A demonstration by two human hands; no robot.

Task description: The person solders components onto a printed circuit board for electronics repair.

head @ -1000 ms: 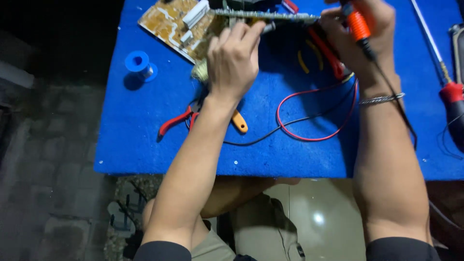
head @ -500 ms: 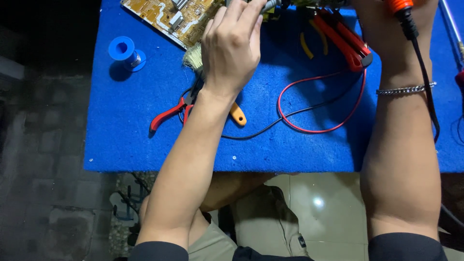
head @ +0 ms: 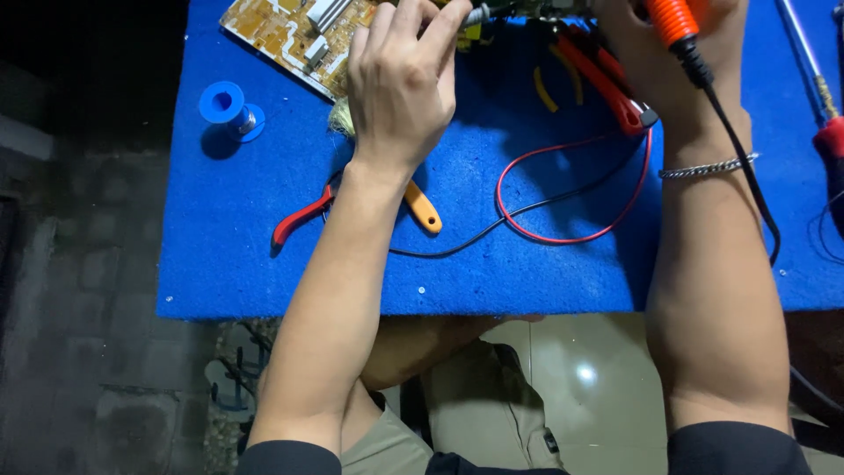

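Note:
My left hand (head: 400, 84) reaches to the top edge of the view, its fingers pinched on a green circuit board (head: 519, 9) that is mostly cut off. My right hand (head: 673, 66) grips an orange-handled soldering iron (head: 673, 19), whose black cord (head: 747, 185) runs down past my wrist with its metal bracelet (head: 708, 167). The iron's tip is out of view. A yellow-brown circuit board (head: 290, 31) lies at the upper left of the blue mat (head: 264, 185).
A blue solder spool (head: 227, 105) sits at the mat's left. Red-handled pliers (head: 299, 220) and an orange handle (head: 424, 209) lie under my left forearm. Red and black wires (head: 563, 233) loop mid-mat. Red cutters (head: 607, 79), a red-handled screwdriver (head: 822, 105) at right.
The view has tilted downward, so the boards and both hands sit higher and nearer the top edge. My hands keep their grips on the green board and the soldering iron.

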